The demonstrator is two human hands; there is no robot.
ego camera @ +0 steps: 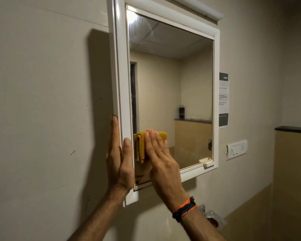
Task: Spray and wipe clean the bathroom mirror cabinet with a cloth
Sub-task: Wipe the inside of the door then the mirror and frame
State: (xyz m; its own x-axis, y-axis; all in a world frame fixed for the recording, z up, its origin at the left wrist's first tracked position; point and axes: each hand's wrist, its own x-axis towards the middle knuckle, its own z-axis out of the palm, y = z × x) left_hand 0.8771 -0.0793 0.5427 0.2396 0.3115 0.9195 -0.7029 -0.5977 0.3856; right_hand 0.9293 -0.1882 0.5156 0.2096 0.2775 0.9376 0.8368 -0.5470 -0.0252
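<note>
The white-framed mirror cabinet [215, 94] hangs on the beige wall, its door swung slightly out at the left. My left hand [119, 157] grips the door's left edge low down, fingers behind the frame and thumb on its front. A folded yellow cloth [140, 146] lies flat against the lower left of the glass. My right hand [161, 157] presses on it with flat, spread fingers. Streaks show on the glass near the top left corner. No spray bottle is in view.
A printed paper notice [223, 100] is stuck to the wall right of the cabinet. Below it sits a white switch plate [236, 149]. A dark ledge [293, 129] tops the tan tiles at right. A tap fitting [211, 218] shows beneath my right wrist.
</note>
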